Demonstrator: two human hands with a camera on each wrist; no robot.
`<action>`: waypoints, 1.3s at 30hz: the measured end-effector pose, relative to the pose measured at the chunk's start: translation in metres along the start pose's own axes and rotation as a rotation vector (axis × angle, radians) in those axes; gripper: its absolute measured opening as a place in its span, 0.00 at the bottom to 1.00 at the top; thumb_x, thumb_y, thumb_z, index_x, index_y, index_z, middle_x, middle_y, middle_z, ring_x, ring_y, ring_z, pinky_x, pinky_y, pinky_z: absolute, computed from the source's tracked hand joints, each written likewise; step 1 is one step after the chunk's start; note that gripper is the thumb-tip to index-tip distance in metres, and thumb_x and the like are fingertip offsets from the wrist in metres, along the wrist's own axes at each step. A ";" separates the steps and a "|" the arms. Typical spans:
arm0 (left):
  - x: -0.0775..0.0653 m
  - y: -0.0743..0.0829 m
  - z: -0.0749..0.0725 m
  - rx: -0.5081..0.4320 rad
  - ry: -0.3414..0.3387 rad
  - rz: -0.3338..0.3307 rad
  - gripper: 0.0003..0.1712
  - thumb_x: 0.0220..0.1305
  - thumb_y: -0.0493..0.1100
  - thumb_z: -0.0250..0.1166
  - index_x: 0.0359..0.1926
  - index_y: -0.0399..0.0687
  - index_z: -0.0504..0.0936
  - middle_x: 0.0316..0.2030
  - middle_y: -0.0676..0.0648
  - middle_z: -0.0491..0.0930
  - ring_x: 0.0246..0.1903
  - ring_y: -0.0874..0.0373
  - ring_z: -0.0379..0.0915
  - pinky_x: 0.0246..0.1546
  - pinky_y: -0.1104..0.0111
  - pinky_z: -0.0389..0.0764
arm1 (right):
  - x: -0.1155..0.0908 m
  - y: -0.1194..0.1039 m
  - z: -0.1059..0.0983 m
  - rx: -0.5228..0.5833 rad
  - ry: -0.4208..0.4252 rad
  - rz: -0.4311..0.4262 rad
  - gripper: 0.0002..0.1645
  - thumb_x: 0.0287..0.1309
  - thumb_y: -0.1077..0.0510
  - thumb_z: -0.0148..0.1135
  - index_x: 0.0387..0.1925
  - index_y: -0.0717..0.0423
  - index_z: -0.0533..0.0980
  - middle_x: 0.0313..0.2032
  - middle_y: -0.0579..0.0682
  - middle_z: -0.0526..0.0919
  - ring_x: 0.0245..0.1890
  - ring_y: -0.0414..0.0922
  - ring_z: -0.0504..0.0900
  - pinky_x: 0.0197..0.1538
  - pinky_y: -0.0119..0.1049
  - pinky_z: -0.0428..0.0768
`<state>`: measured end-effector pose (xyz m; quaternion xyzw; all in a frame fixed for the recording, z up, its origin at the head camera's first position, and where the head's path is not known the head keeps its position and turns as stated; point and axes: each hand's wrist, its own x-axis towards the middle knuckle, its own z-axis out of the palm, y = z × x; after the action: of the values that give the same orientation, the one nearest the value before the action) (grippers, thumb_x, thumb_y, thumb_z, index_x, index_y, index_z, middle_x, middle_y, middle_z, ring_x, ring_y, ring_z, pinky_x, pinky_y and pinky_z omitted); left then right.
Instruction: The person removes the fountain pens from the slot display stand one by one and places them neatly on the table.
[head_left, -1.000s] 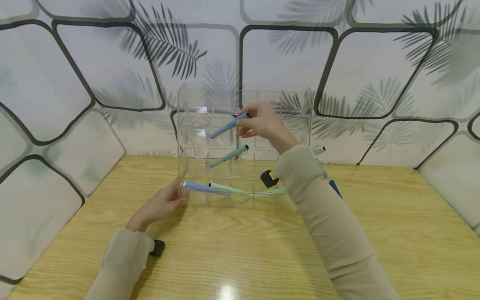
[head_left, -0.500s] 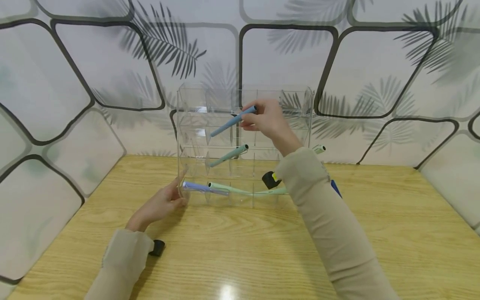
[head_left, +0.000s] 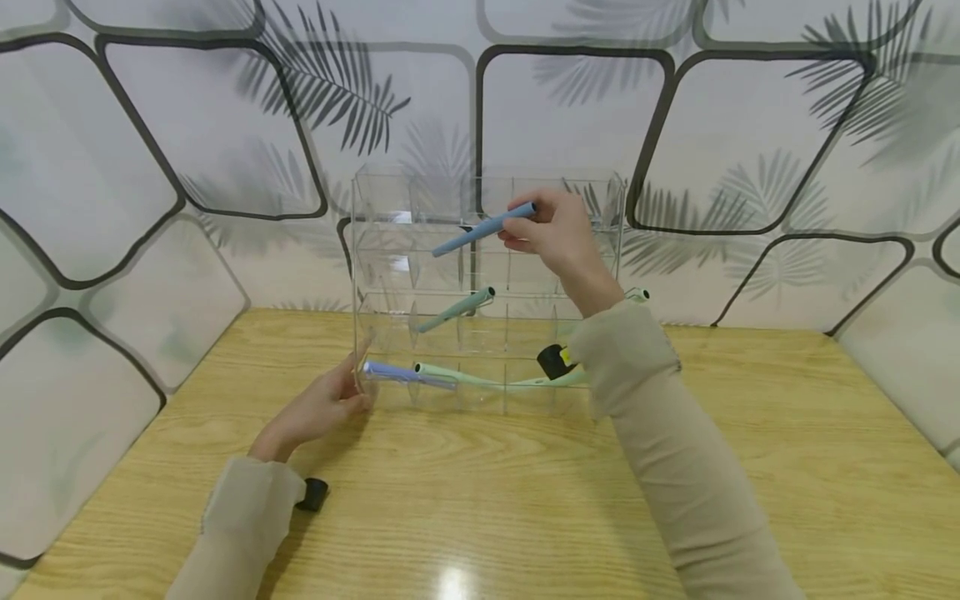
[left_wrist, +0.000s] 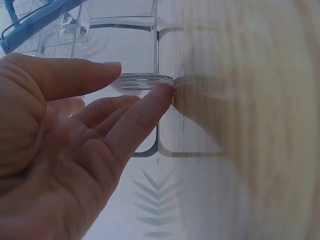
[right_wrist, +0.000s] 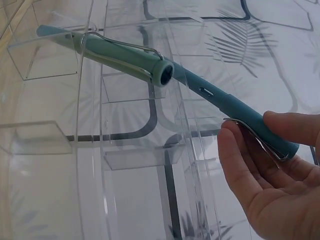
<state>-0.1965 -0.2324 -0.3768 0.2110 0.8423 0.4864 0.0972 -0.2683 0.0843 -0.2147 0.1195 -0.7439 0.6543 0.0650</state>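
My right hand (head_left: 558,229) pinches a blue fountain pen (head_left: 480,232) near its clip end, between thumb and fingers. The pen slants in front of the upper tiers of a clear acrylic rack (head_left: 483,293), its far end pointing down to the left. In the right wrist view its metal clip (right_wrist: 257,140) faces the fingers. Low at the rack's left side, my left hand (head_left: 318,406) holds the side panel (left_wrist: 142,80), thumb on one face and fingertips on the other. A green pen (head_left: 455,310) lies slanted in the rack below the blue pen.
On the bottom tier lie a violet-blue pen (head_left: 405,372) and light green pens (head_left: 457,377). Another light green pen end (head_left: 639,294) sticks out at the rack's right, partly behind my sleeve. The rack stands on a wooden table (head_left: 450,483) before a patterned backdrop (head_left: 577,117).
My right hand has moved right and slightly up with the blue pen, drawing its lower end away from the rack's left compartments. My left hand stays at the rack's side.
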 end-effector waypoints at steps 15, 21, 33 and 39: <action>-0.001 0.003 -0.001 0.018 0.006 -0.006 0.50 0.72 0.26 0.53 0.81 0.47 0.32 0.40 0.36 0.80 0.41 0.48 0.77 0.40 0.61 0.77 | -0.018 0.003 -0.032 0.139 -0.012 -0.051 0.12 0.66 0.72 0.61 0.50 0.75 0.76 0.37 0.53 0.83 0.36 0.44 0.87 0.49 0.38 0.83; -0.002 0.004 -0.001 0.027 0.002 -0.015 0.50 0.72 0.26 0.53 0.81 0.47 0.32 0.41 0.36 0.81 0.41 0.47 0.78 0.42 0.58 0.77 | -0.028 0.003 -0.045 0.162 -0.025 -0.084 0.10 0.66 0.72 0.62 0.48 0.73 0.77 0.36 0.53 0.84 0.37 0.45 0.87 0.50 0.38 0.82; -0.001 0.003 0.001 -0.014 0.006 -0.017 0.51 0.71 0.24 0.53 0.82 0.47 0.32 0.31 0.41 0.74 0.31 0.51 0.69 0.31 0.65 0.73 | -0.048 0.005 -0.068 0.235 -0.014 -0.140 0.07 0.64 0.70 0.65 0.44 0.65 0.81 0.37 0.54 0.84 0.38 0.46 0.87 0.49 0.36 0.82; -0.001 0.004 0.000 0.009 0.006 -0.025 0.51 0.71 0.26 0.54 0.82 0.48 0.32 0.37 0.38 0.79 0.36 0.50 0.74 0.36 0.62 0.76 | -0.060 0.007 -0.077 0.226 0.003 -0.148 0.09 0.63 0.69 0.67 0.45 0.66 0.81 0.38 0.54 0.84 0.39 0.46 0.88 0.49 0.36 0.82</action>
<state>-0.1948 -0.2312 -0.3736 0.1996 0.8472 0.4821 0.0998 -0.2171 0.1666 -0.2265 0.1798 -0.6545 0.7275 0.1003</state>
